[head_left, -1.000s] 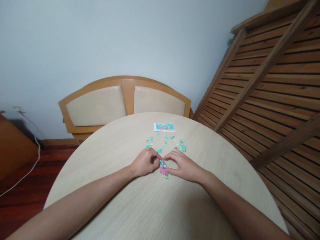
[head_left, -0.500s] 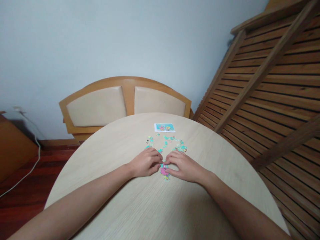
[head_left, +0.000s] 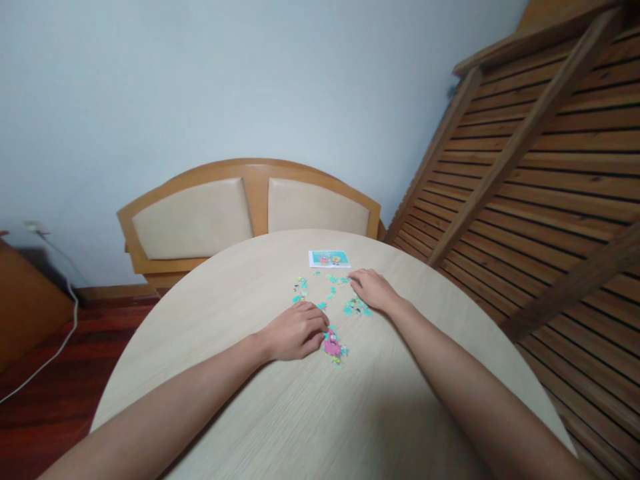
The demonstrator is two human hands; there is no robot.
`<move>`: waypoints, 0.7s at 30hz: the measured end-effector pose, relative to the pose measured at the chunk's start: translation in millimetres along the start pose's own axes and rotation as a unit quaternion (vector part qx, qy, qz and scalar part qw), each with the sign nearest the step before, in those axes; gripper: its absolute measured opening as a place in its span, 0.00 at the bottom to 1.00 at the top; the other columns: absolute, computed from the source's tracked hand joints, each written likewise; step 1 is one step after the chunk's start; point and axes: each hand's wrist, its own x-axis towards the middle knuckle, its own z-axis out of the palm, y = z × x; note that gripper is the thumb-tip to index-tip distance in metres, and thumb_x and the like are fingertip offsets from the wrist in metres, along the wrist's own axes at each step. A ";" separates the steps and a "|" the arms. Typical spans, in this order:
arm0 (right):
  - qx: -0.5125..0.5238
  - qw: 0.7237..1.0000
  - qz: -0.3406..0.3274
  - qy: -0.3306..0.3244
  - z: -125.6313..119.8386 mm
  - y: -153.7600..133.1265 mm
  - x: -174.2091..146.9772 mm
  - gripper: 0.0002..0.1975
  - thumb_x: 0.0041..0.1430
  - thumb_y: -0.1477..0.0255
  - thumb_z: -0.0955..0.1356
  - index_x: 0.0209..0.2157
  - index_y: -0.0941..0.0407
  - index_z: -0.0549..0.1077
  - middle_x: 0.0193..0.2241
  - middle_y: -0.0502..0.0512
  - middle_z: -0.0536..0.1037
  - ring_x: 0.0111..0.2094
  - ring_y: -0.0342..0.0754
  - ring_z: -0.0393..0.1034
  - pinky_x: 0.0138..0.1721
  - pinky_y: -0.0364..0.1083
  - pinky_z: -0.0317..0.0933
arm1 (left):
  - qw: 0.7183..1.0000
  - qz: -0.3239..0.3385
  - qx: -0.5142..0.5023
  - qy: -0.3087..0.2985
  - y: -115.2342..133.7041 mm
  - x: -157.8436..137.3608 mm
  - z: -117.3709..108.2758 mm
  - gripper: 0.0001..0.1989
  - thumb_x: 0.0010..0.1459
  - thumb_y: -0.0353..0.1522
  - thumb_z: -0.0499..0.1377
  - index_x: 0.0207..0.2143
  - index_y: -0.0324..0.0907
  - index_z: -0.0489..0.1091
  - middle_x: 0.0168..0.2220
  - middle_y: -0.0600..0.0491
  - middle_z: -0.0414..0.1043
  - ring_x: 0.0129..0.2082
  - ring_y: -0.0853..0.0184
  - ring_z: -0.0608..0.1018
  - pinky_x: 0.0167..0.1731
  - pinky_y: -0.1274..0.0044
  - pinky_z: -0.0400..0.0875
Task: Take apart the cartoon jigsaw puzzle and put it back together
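Note:
A partly joined jigsaw puzzle (head_left: pixel 333 343) with a pink cartoon figure lies flat on the table, close to me. My left hand (head_left: pixel 299 331) rests against its upper left edge, fingers curled; whatever may be between the fingertips is hidden. Farther out, my right hand (head_left: pixel 373 289) is stretched over the table, palm down, its fingertips at the turquoise puzzle pieces (head_left: pixel 333 280) below the picture card. No piece shows in its fingers. More loose pieces (head_left: pixel 357 307) lie just under that hand, and a small group of pieces (head_left: pixel 300 288) lies beyond my left hand.
A picture card (head_left: pixel 330 259) with two cartoon figures lies near the far side of the round wooden table (head_left: pixel 240 293). Behind stands a headboard with beige panels (head_left: pixel 195 219) against the wall. A slatted wooden frame (head_left: pixel 510 173) leans at the right. A white cable (head_left: pixel 75 320) hangs at left.
My right hand has left the joined puzzle and moved away from me to the loose pieces near the card. My left hand stays by the puzzle, which now shows more fully.

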 end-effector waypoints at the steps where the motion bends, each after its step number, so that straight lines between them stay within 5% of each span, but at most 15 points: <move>1: -0.003 1.000 0.004 0.000 1.5 -0.8 1.9 0.15 0.67 0.72 0.63 0.49 0.57 0.78 0.50 0.62 0.79 0.52 0.56 0.70 0.54 0.51 0.60 | 1.000 0.001 0.000 0.000 -0.2 -0.2 0.1 0.08 0.63 0.29 0.54 0.41 0.42 0.71 0.44 0.48 0.76 0.47 0.61 0.75 0.54 0.69 0.64; 10: -0.017 0.999 -0.025 0.010 -4.0 -29.8 -23.6 0.13 0.67 0.68 0.65 0.41 0.55 0.81 0.51 0.62 0.77 0.52 0.58 0.67 0.52 0.55 0.60 | 1.000 0.002 -0.004 0.001 -1.3 -0.4 1.7 0.09 0.63 0.29 0.53 0.42 0.42 0.71 0.44 0.48 0.76 0.46 0.62 0.75 0.54 0.69 0.65; 21: 0.085 0.990 -0.116 -0.012 -12.5 -53.9 -79.9 0.10 0.65 0.68 0.67 0.46 0.52 0.78 0.52 0.59 0.75 0.55 0.56 0.66 0.56 0.58 0.57 | 1.000 -0.007 -0.011 0.006 1.0 0.8 1.4 0.08 0.63 0.28 0.53 0.40 0.42 0.72 0.42 0.48 0.76 0.45 0.62 0.76 0.51 0.70 0.66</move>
